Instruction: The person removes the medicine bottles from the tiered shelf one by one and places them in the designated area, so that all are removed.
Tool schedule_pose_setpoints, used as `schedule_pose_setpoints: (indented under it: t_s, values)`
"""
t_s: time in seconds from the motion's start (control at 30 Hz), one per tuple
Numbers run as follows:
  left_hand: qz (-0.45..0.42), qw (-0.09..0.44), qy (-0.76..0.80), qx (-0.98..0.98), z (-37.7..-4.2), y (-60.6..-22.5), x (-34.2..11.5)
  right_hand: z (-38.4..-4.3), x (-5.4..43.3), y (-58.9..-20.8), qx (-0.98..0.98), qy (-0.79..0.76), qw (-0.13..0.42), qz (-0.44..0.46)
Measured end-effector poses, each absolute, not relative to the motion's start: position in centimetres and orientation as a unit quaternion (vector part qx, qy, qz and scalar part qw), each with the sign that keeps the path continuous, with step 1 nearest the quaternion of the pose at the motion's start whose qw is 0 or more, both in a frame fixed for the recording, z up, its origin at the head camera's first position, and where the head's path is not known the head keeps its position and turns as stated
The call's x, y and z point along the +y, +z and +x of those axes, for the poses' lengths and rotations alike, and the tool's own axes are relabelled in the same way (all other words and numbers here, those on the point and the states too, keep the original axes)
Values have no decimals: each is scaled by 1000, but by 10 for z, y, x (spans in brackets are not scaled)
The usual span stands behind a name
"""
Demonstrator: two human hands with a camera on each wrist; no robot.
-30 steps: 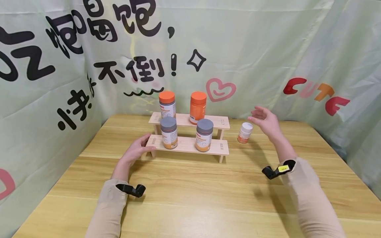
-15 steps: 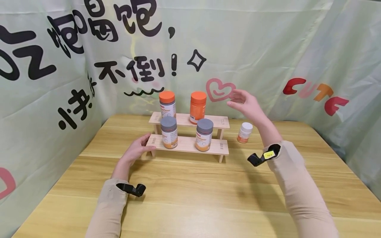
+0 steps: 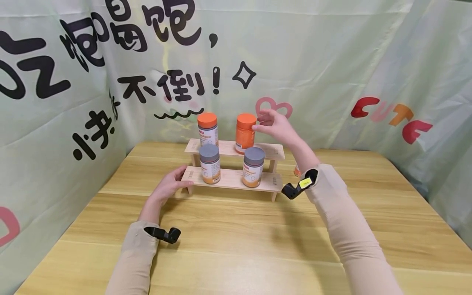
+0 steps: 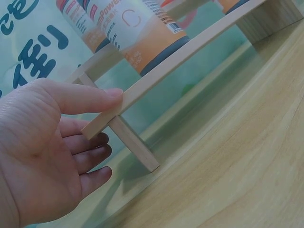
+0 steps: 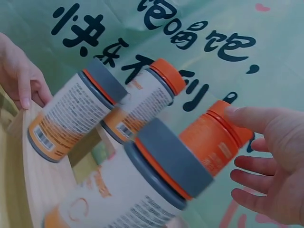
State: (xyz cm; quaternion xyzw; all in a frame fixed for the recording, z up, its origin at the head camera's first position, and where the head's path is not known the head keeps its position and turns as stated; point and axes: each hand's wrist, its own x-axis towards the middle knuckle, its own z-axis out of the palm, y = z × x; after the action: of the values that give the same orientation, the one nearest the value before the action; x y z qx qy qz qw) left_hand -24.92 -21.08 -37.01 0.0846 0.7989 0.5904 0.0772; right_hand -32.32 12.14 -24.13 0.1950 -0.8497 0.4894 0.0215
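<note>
My left hand (image 3: 170,185) grips the left end of the lower board of a two-step wooden shelf (image 3: 230,174); in the left wrist view its thumb (image 4: 111,97) lies on the board's edge and the fingers bend below. My right hand (image 3: 274,125) is beside the orange bottle (image 3: 245,135) on the upper step, fingers spread and apart, the thumb right at its orange lid (image 5: 223,111). Left of it stands a white-labelled bottle (image 3: 208,133) with an orange lid. Two grey-lidded bottles, one at left (image 3: 210,166) and one at right (image 3: 253,170), stand upright on the lower step.
A small white-capped bottle (image 3: 297,171) on the wooden table (image 3: 236,241) is mostly hidden behind my right forearm. A printed cloth backdrop (image 3: 313,61) hangs close behind the shelf and along the left side.
My right hand has moved left from above the small white-capped bottle to the orange bottle on the upper step. My left hand keeps its place on the shelf.
</note>
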Motion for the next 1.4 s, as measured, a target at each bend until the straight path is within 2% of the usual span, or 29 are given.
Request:
schedule_pose_setpoints:
  t_s: [0.4, 0.73, 1.2, 1.4]
  values:
    - [81, 80, 591, 799, -247, -366, -209, -327, 95, -253, -842, 501, 19, 197]
    - [77, 81, 592, 798, -246, -366, -209, -329, 96, -259, -856, 475, 54, 195]
    - [91, 78, 595, 795, -246, -365, -209, -328, 125, -251, -842, 507, 84, 166]
    - [88, 79, 586, 802, -246, -365, -209, -327, 148, -250, -833, 517, 117, 157]
